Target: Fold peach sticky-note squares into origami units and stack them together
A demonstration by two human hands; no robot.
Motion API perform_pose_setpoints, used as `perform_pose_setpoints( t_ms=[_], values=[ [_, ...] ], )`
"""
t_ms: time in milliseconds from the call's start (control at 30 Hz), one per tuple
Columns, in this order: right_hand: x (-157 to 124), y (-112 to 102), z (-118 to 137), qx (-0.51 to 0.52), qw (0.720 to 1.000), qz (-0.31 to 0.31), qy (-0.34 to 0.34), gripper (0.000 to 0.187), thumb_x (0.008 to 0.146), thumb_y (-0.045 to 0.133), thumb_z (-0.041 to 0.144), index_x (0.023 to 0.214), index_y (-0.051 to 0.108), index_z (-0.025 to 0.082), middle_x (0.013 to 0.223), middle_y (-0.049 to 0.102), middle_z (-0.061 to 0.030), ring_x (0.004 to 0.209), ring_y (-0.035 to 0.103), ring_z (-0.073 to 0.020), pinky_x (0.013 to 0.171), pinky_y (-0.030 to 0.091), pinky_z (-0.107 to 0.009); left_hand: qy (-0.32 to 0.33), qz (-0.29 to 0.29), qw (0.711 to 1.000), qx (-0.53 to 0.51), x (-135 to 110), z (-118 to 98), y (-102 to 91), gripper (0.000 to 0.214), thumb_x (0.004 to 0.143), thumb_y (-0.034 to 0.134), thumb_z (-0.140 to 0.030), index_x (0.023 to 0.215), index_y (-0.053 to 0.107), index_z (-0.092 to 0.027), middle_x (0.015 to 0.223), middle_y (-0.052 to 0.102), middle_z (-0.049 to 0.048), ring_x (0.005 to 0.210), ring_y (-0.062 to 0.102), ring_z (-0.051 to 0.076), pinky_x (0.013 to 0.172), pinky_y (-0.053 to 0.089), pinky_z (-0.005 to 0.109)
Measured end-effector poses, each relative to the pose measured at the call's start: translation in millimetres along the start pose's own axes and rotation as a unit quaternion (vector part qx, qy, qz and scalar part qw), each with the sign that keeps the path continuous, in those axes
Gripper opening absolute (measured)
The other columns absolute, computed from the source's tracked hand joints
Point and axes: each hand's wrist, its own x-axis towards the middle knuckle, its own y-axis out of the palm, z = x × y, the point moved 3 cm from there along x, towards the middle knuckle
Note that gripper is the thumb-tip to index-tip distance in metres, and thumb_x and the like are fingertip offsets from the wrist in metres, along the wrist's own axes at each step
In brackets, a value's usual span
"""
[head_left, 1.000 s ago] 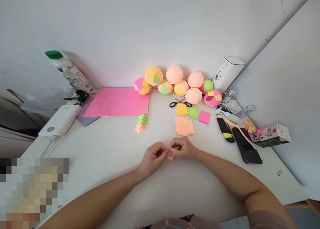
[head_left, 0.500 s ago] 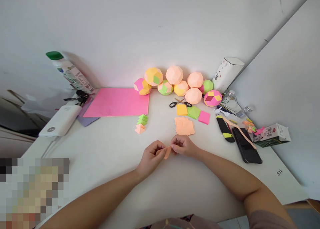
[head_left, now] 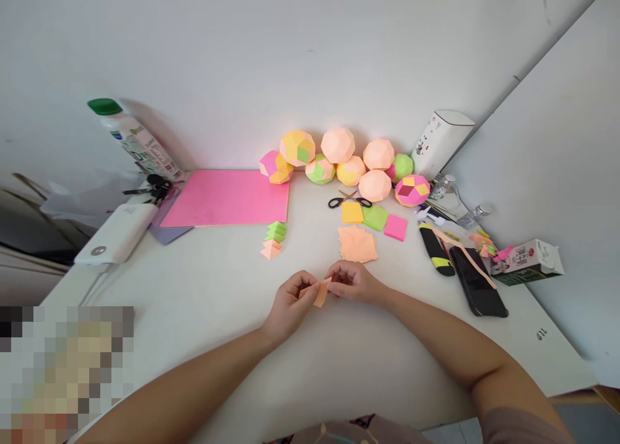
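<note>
A small piece of folded orange paper (head_left: 321,293) is held low over the white table, between my two hands. My left hand (head_left: 293,302) pinches its left side between thumb and fingers. At its right edge, the closed thumb and fingers of my right hand (head_left: 352,281) grip the paper; the fingertips are partly hidden. Just beyond my right hand lies a loose stack of orange paper squares (head_left: 357,244). Folded green paper pieces (head_left: 276,231) and folded peach ones (head_left: 271,249) sit in a short row beyond my left hand.
Yellow (head_left: 352,212), green (head_left: 375,218) and pink paper squares (head_left: 396,227) lie near black-handled scissors (head_left: 349,199). Several faceted paper balls (head_left: 338,145) line the wall. A pink sheet (head_left: 227,198) is at left; a phone (head_left: 478,282), a cutter (head_left: 436,250) and a carton (head_left: 529,263) at right.
The orange paper has shifted slightly left and turned, showing more of its face between the hands. The right fingers have moved a little along its edge. Everything else stays put.
</note>
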Motion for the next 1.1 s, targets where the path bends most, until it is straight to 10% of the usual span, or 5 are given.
perform_pose_setpoints(
  t_ms=[1100],
  values=[
    [1.7, -8.7, -2.9, 0.014, 0.999, -0.044, 0.023, 0.028, 0.08, 0.062, 0.042, 0.071, 0.053, 0.016, 0.059, 0.055, 0.0026, 0.052, 0.054, -0.0104, 0.051, 0.044, -0.023, 0.001, -0.02, 0.995, -0.096, 2.2, 3.3, 0.6, 0.02, 0.082, 0.058, -0.038, 0.088, 0.056, -0.019, 0.081, 0.059, 0.0009, 0.07, 0.053, 0.012, 0.067, 0.045, 0.024]
  ],
)
